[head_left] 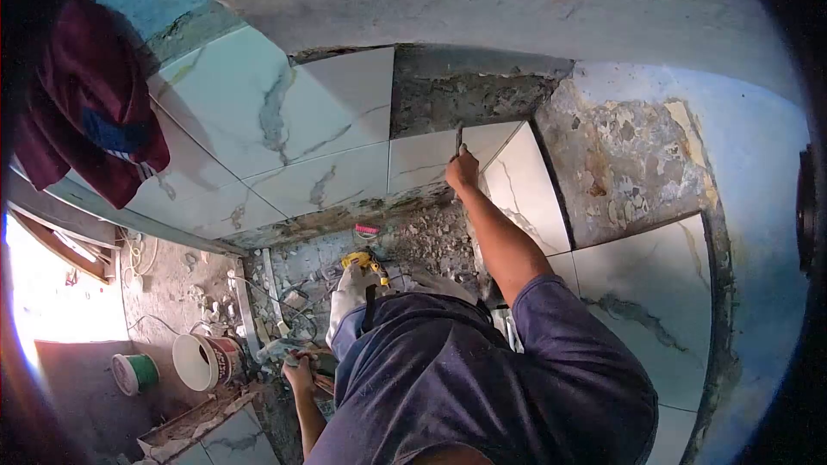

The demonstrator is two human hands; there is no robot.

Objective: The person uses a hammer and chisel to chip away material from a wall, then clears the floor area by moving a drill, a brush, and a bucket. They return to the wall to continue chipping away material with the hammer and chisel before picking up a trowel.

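My right hand [463, 170] is stretched forward to the wall, its fingers closed round a narrow dark tool [459, 136]. The tool points up across a white marbled tile [422, 160], its tip at the tile's top edge, below a bare patch of rough cement [469, 102]. Its exact kind is too small to tell. Low on the left, my left hand [299, 373] is closed beside a greyish object [277, 350]. What it grips is not clear to me.
Rubble [439, 237] covers the floor, with a pink brush [367, 230] and a yellow power tool [362, 263]. A white bucket [196, 362], a green-and-white container [135, 375] and cables stand or lie at left. A maroon cloth [90, 95] hangs upper left.
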